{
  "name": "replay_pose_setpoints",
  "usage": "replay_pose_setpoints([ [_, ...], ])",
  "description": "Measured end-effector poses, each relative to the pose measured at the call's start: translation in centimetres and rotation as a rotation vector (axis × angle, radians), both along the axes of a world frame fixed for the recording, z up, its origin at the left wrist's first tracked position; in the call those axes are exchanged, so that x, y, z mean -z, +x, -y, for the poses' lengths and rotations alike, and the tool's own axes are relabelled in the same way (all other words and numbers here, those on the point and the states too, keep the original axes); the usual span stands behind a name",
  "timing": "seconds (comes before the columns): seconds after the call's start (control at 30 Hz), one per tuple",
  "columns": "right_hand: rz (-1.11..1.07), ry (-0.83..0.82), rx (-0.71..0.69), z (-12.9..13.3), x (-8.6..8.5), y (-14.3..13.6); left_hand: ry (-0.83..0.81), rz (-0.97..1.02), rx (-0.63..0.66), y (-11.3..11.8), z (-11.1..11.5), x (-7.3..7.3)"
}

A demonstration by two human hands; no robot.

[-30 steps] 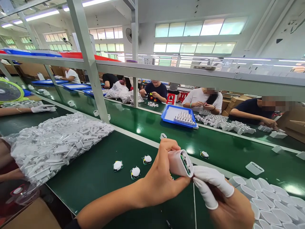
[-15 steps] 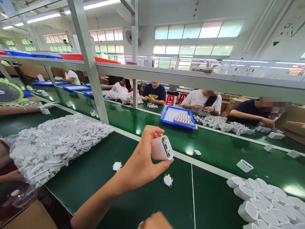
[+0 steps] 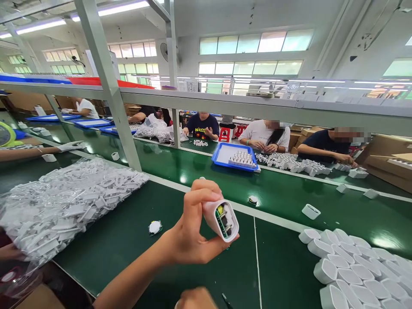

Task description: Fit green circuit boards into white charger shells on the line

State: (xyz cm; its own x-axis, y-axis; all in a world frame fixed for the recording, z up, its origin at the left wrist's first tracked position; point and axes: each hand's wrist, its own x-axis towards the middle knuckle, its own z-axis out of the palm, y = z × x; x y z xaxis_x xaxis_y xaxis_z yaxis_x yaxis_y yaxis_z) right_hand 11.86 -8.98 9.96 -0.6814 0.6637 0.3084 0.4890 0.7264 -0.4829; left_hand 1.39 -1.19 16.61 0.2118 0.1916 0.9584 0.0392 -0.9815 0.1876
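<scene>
My left hand point(image 3: 193, 227) is closed around a white plastic charger housing point(image 3: 222, 219), lifted above the green bench. Its open end is turned towards me and shows a green circuit board with a yellow part and dark components inside. Low at the bottom edge is my right hand point(image 3: 197, 299), smeared and cut off, so its fingers cannot be made out. Near it lies the tip of a thin dark object point(image 3: 227, 301); whether that hand touches it is unclear. A small circuit board with a white top point(image 3: 155, 228) rests on the bench left of my forearm.
A clear bag of white plastic parts point(image 3: 74, 201) covers the left bench. Many white housings point(image 3: 350, 274) stand at the right. The green belt point(image 3: 277, 210) carries another circuit board point(image 3: 253, 200) and a housing point(image 3: 311, 211). A metal post point(image 3: 112, 94) rises ahead; co-workers sit beyond.
The housing has come lower and nearer, its open end turned more towards me. The view has shifted right. My left hand now covers most of the board below it. A dark tip appears at the bottom.
</scene>
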Motion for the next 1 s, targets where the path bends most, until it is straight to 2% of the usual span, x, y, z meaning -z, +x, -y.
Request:
replay_pose_setpoints([
  [0.07, -0.021, -0.016, 0.048, -1.4, -1.2, 1.9, 0.002, -0.003, 0.026, 0.0, 0.0, 0.1],
  [0.13, -0.129, -0.033, 0.155, -2.3, -2.7, 4.3, -0.01, -0.025, 0.056, 0.1, 0.1, 0.3],
  [0.23, -0.493, -0.024, 0.358, -2.3, -5.1, 7.6, -0.021, -0.085, 0.067, 0.3, 0.2, 0.6],
  [0.3, -0.631, 0.034, 0.423, -1.6, -6.0, 8.6, -0.025, -0.138, 0.058, 0.5, 0.4, 0.8],
  [0.4, -0.576, 0.121, 0.455, -0.8, -6.5, 8.8, -0.015, -0.211, 0.036, 0.8, 0.7, 0.9],
  [0.57, -0.452, 0.235, 0.421, -0.8, -6.4, 8.1, 0.042, -0.278, -0.004, 1.5, 1.0, 1.1],
  [0.8, -0.32, 0.515, 0.425, -0.9, -6.2, 8.3, 0.009, -0.248, 0.044, 2.1, 1.2, 1.7],
  [1.0, -0.261, 0.549, 0.369, -0.9, -6.6, 8.9, -0.059, -0.266, 0.117, 2.3, 1.8, 1.6],
])
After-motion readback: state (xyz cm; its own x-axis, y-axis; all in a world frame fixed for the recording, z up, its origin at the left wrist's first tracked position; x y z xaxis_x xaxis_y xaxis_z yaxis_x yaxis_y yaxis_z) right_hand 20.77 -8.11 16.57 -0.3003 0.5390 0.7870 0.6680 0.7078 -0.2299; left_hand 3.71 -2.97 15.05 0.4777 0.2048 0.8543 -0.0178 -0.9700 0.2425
